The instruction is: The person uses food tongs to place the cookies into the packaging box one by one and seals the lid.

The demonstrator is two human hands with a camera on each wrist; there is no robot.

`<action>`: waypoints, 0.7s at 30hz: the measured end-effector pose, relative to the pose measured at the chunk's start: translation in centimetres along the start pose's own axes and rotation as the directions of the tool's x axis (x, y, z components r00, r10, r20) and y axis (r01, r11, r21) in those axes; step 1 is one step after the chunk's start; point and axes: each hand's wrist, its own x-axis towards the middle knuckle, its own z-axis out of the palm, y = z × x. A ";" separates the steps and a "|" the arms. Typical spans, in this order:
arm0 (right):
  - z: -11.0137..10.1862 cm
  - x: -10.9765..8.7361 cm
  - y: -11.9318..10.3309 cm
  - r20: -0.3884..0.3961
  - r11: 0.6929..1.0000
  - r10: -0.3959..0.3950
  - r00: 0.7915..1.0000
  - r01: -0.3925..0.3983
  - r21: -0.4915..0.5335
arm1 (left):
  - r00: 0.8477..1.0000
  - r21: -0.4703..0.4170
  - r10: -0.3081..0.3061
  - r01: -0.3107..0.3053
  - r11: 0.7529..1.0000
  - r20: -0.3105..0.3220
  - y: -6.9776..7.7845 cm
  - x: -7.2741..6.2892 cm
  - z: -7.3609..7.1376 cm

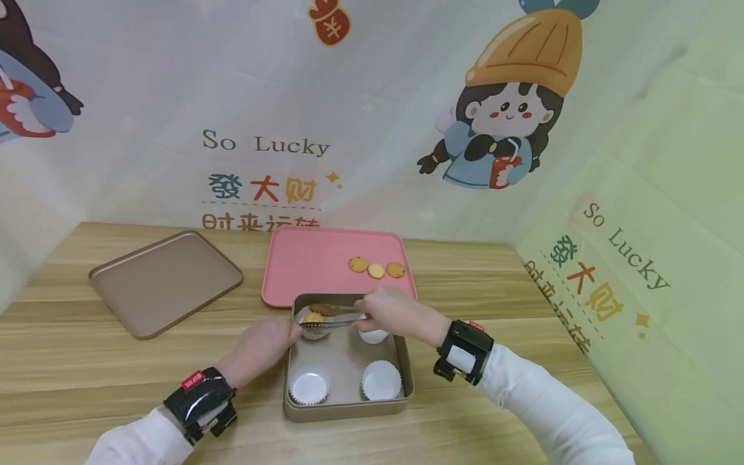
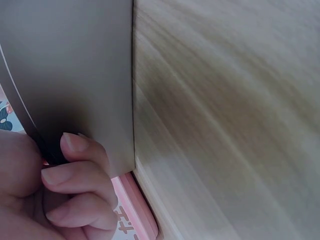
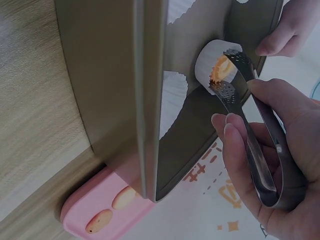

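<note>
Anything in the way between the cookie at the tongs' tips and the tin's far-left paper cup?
Nothing visible: in the right wrist view, the tongs hold the cookie at the open mouth of that paper cup.

Back cloth (image 1: pixel 383 161): "So Lucky", "發大财", "时来运转" partly cut; right cloth (image 1: pixel 657 194): same; red wristband labels (image 1: pixel 192 380): illegible.

The left hand's fingers (image 2: pixel 82 177) curl and pinch the edge of a grey-brown box (image 2: pixel 87 60). Its flat side goes up above them. A pink tray (image 2: pixel 136 207) peeks out beside the fingers, near the stripy wooden desk (image 2: pixel 215 125).
</note>
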 end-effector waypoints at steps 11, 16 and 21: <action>-0.4 0.5 -0.2 0.049 0.999 0.049 0.998 -0.050 0.012 | 0.999 0.020 0.025 -0.025 0.999 -0.034 -0.1 0.1 0.2; -1.4 -0.3 -0.1 0.034 0.997 0.039 0.999 -0.042 0.071 | 0.999 0.010 0.028 -0.028 1.000 -0.035 0.0 0.0 0.1; -3.3 -1.5 0.9 0.049 0.971 0.121 0.991 -0.128 0.200 | 0.999 0.001 0.034 -0.034 0.999 -0.041 0.0 0.0 0.0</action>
